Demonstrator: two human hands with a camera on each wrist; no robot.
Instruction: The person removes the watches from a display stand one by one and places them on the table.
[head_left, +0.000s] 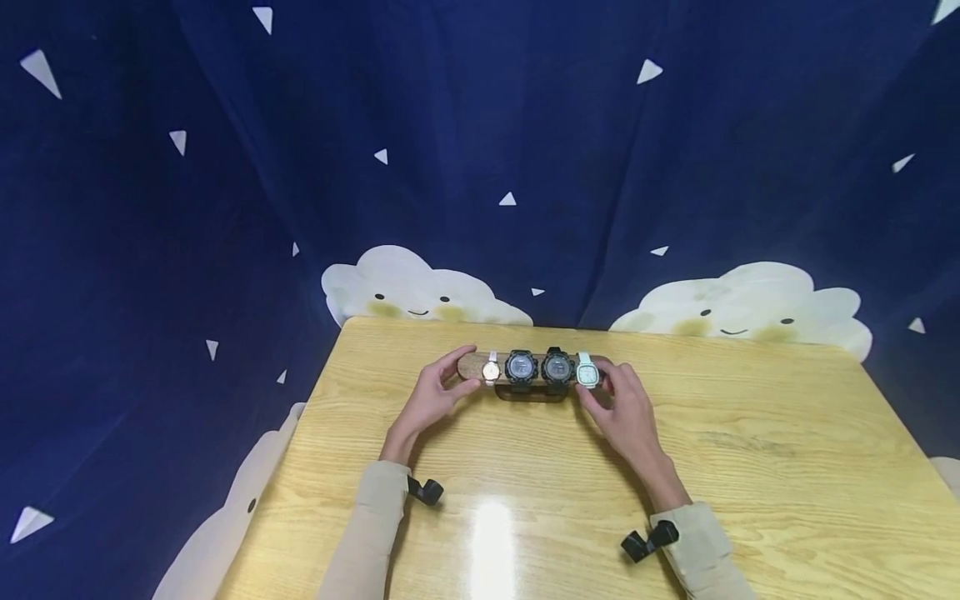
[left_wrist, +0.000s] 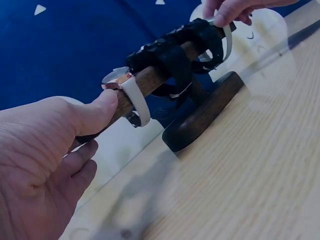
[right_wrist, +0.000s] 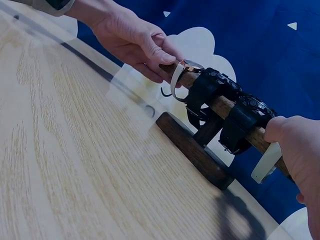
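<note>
A dark wooden watch stand (head_left: 470,367) stands on the table, its crossbar held up by a short post on a rounded base (left_wrist: 200,120). My left hand (head_left: 431,398) grips the bar's left end, thumb on top beside a rose-gold watch with a white strap (head_left: 491,372) and fingers below. Two chunky black digital watches (head_left: 521,367) sit side by side mid-bar. Toward the right end is a mint-green square watch (head_left: 587,376). My right hand (head_left: 630,414) pinches around that watch, thumb at its lower left edge and fingers at its upper right, partly hidden behind the bar.
The light wood table (head_left: 750,442) reflects a bright glare near its front. Behind it hangs a dark blue curtain (head_left: 465,100) with white triangles and smiling clouds. Small black devices (head_left: 429,492) are strapped at both sleeve cuffs.
</note>
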